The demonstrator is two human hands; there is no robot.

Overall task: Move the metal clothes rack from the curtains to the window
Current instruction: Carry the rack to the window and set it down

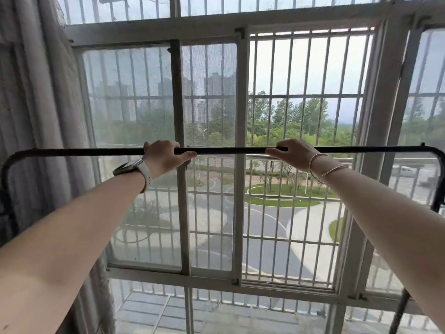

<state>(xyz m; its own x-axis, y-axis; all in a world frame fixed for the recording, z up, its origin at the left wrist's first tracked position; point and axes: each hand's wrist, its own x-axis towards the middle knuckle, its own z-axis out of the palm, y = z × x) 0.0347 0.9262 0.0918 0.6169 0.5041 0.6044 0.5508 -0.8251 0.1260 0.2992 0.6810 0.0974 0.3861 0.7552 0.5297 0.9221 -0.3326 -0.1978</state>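
The metal clothes rack [228, 150] is a dark bar running level across the whole view, in front of the window [242, 116]. Its ends bend down at the far left and far right. My left hand [166, 156], with a watch on the wrist, is closed around the bar left of centre. My right hand [292, 153], with thin bangles on the wrist, grips the bar right of centre. The pale curtains [36, 116] hang at the left, behind the rack's left corner. The rack's lower parts are mostly out of sight.
White sliding frames with a mesh screen [130, 97] cover the left pane. Outside stand white security bars [305, 92], with a road and trees far below. A dark leg of the rack [398, 312] shows at the bottom right.
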